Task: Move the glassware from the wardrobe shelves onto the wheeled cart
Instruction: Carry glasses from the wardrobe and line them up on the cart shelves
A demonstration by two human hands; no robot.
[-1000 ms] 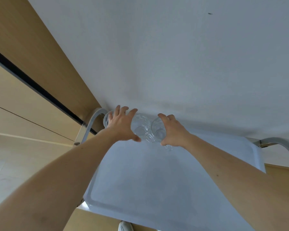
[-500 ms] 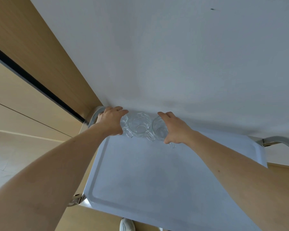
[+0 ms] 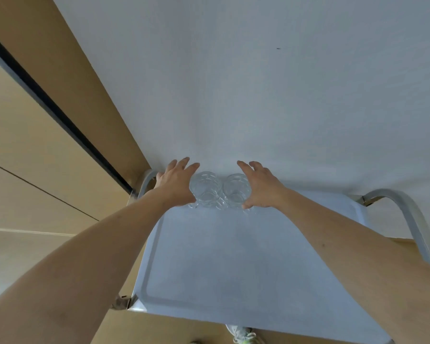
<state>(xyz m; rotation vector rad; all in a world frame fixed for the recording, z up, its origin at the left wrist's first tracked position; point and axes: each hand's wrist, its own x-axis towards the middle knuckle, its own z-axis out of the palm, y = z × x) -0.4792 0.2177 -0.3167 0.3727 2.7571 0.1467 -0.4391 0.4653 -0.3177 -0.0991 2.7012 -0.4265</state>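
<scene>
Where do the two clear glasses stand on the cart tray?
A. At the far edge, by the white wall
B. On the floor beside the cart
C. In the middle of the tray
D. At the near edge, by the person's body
A: the two glasses stand side by side at the far edge of the tray, against the white wall, between the left hand and right hand.

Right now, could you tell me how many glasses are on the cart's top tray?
2. The left glass sits at the tray's far edge by the left hand; the right glass is beside it, by the right hand. The hands may hide others.
</scene>
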